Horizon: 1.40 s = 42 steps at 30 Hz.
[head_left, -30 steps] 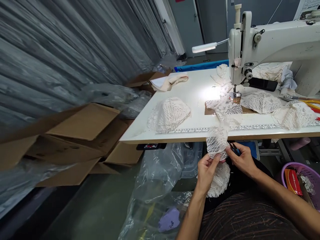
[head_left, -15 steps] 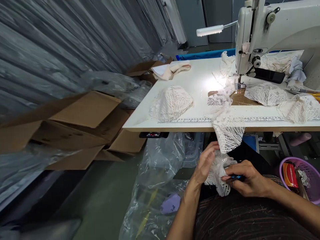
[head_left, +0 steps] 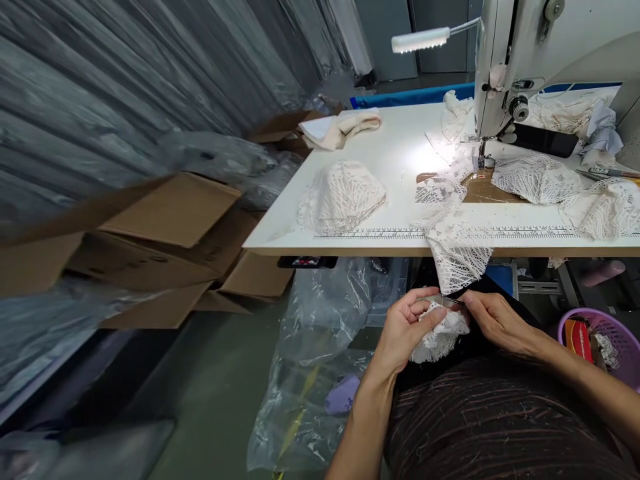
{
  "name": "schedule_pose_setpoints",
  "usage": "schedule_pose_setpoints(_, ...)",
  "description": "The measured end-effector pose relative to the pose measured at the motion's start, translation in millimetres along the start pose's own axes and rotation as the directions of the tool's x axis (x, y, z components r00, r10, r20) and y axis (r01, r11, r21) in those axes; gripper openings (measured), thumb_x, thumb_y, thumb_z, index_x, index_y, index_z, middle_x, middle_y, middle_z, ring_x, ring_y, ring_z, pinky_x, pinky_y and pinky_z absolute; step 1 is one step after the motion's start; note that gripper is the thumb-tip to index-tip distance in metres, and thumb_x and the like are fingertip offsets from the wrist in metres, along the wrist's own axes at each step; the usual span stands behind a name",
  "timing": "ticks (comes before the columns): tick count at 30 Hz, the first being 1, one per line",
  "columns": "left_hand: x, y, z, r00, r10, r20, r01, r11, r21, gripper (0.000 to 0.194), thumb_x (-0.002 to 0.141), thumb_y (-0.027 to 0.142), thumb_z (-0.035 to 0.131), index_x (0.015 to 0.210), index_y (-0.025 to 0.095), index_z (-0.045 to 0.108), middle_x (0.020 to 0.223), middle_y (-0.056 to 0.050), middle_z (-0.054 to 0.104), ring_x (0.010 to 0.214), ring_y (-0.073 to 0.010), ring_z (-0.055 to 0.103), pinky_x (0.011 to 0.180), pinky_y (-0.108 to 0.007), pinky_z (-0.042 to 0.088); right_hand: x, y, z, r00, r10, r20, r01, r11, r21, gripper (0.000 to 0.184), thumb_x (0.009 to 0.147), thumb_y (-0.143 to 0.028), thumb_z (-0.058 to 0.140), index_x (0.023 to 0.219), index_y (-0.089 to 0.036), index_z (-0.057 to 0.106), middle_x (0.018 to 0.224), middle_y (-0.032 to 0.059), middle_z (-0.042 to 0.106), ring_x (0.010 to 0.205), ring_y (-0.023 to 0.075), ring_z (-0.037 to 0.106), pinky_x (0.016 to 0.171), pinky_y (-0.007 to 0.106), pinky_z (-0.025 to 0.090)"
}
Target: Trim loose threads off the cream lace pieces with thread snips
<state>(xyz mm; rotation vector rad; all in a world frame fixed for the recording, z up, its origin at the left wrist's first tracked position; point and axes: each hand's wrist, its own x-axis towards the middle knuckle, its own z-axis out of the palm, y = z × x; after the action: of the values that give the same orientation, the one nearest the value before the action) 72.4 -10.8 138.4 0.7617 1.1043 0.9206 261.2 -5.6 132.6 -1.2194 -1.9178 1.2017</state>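
- Fingers of the left hand (head_left: 405, 327) are pinched together on the lower lace (head_left: 443, 333), thumb on top; the piece hangs from them over the lap.
- Right-hand fingers (head_left: 473, 298) are closed on slim, dark snips (head_left: 454, 302), whose tip points left toward the other fingertips. I can't tell whether the blades are apart; the hand hides most of the tool.
- Half a second ago I had the left hand spread loosely beside the lace, with the right fingers on it lower down. Now both sets have come up and together, just under the point of the hanging lace (head_left: 461, 263). I take that to mean the work has narrowed to the short gap between the two pieces, where a thread seems to run.
- Ahead of the fingers, the hanging lace drops over the edge of the table (head_left: 270, 230) and trails back toward the sewing machine (head_left: 493, 80).
- Farther ahead and left sits a lace pile (head_left: 350, 197); ahead and right lie more lace (head_left: 537, 179) and a phone (head_left: 545, 140).
- Left of the fingers is a clear bag (head_left: 325, 297), then a carton (head_left: 173, 210); well to the right, a purple basket (head_left: 565, 327).
- In the way: the hanging lace crowds the fingertips from above, and the thumb covers part of the lower lace.
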Motion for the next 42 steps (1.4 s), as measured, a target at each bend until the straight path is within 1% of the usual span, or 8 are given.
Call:
schedule_pose_setpoints(3,1,-2,-0.8,0.998,0.066,0.002,-0.066,0.99,0.129,0.042,0.059,0.045,0.089,0.083,0.013,0.075,0.08,-0.008,0.079,0.067,-0.0171,0.069,0.064,-0.026,0.053,8,-1,2,1.0,0.01,0.002,-0.01,0.997,-0.075,0.053,0.1,-0.055,0.021,0.064,-0.021,0.04,0.058,-0.0027,0.042,0.053,0.0114,0.034,0.053,0.026,0.027)
schedule_pose_setpoints(9,1,-3,-1.6,0.99,0.143,-0.015,-0.136,0.965,0.225,0.039,0.063,0.05,0.085,0.077,0.015,0.077,0.07,-0.005,0.075,0.059,-0.0141,0.063,0.057,-0.024,0.048,14,-4,2,1.0,-0.011,0.004,0.011,0.995,-0.104,0.054,0.099,-0.058,0.024,0.066,-0.02,0.044,0.057,-0.0036,0.04,0.053,0.0108,0.033,0.054,0.026,0.026)
schedule_pose_setpoints(17,1,0,-3.8,0.983,0.181,-0.022,-0.17,0.954,0.246,0.034,0.066,0.047,0.083,0.073,0.015,0.075,0.064,-0.002,0.069,0.056,-0.011,0.054,0.054,-0.021,0.042,17,0,5,1.0,-0.027,-0.015,0.025,0.993,-0.112,0.051,0.099,-0.054,0.03,0.064,-0.02,0.047,0.055,-0.0034,0.04,0.051,0.0106,0.032,0.052,0.025,0.024)
schedule_pose_setpoints(23,3,0,-3.2,0.985,0.174,-0.022,-0.164,0.957,0.24,0.032,0.068,0.045,0.082,0.071,0.015,0.072,0.058,0.001,0.062,0.052,-0.0095,0.048,0.052,-0.021,0.037,20,-1,8,0.996,0.004,-0.084,-0.014,0.993,-0.12,0.045,0.098,-0.049,0.032,0.067,-0.021,0.048,0.057,-0.0024,0.044,0.052,0.0117,0.037,0.053,0.025,0.026)
schedule_pose_setpoints(28,4,1,-2.1,0.99,0.139,-0.017,-0.133,0.97,0.201,0.033,0.068,0.046,0.081,0.071,0.015,0.07,0.06,0.001,0.063,0.054,-0.0099,0.05,0.054,-0.021,0.038,17,-3,11,0.999,-0.004,-0.046,-0.003,0.989,-0.147,0.041,0.097,-0.046,0.034,0.067,-0.021,0.047,0.056,-0.0036,0.041,0.05,0.0113,0.034,0.052,0.025,0.023)
schedule_pose_setpoints(34,9,2,-1.8,0.992,0.12,-0.041,-0.111,0.979,0.168,0.042,0.062,0.051,0.085,0.073,0.013,0.07,0.062,0.001,0.064,0.056,-0.0095,0.052,0.056,-0.021,0.039,16,2,14,0.991,-0.012,-0.132,-0.013,0.982,-0.187,0.045,0.099,-0.047,0.034,0.065,-0.021,0.046,0.055,-0.0034,0.041,0.05,0.0111,0.033,0.051,0.025,0.024)
schedule_pose_setpoints(39,33,7,3.1,0.987,0.125,-0.105,-0.121,0.992,0.046,0.057,0.061,0.058,0.084,0.097,0.016,0.071,0.06,0.006,0.056,0.053,-0.0082,0.046,0.054,-0.021,0.036,3,-8,5,0.979,-0.141,-0.145,0.128,0.988,-0.09,0.054,0.103,-0.052,0.024,0.071,-0.019,0.052,0.06,-0.0018,0.047,0.052,0.0111,0.039,0.052,0.024,0.032)
schedule_pose_setpoints(42,49,8,10.2,0.991,0.135,-0.003,-0.134,0.988,0.071,0.05,0.063,0.061,0.08,0.081,0.015,0.072,0.053,0.007,0.047,0.051,-0.0074,0.038,0.052,-0.021,0.031,-4,-18,0,0.963,-0.22,-0.158,0.211,0.975,-0.075,0.057,0.104,-0.053,0.023,0.071,-0.018,0.054,0.059,-0.0016,0.047,0.052,0.0108,0.04,0.052,0.024,0.034)
